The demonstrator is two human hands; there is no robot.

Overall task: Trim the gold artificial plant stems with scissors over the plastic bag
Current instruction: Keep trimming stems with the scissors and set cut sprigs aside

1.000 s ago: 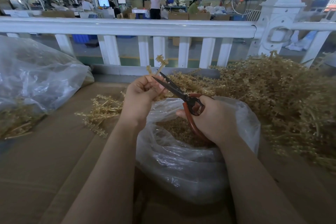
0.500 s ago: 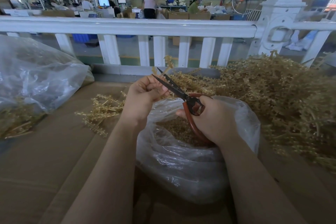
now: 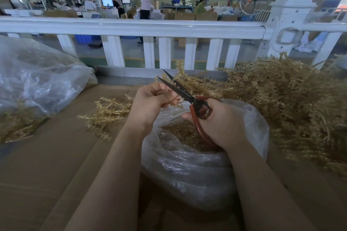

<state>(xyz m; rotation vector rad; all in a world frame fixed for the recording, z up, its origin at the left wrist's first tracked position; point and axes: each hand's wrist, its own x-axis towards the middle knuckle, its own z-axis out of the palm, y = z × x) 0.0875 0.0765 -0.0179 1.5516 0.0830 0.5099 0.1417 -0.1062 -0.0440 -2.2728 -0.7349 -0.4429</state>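
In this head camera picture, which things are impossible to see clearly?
- Head view: the stem's lower part is hidden inside the left hand.
- The scissors' handle loops are partly covered by the right hand.
- The plastic bag's bottom: hidden by both forearms.
- Background screens: too small to read.

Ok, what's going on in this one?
A person is trimming gold artificial plant stems. The left hand pinches one gold stem upright, while the right hand grips red-handled scissors, whose blades are open around the stem. This happens above an open clear plastic bag already holding gold offcuts. A large heap of stems lies on the right, a smaller bunch on the cardboard to the left, near another bag.
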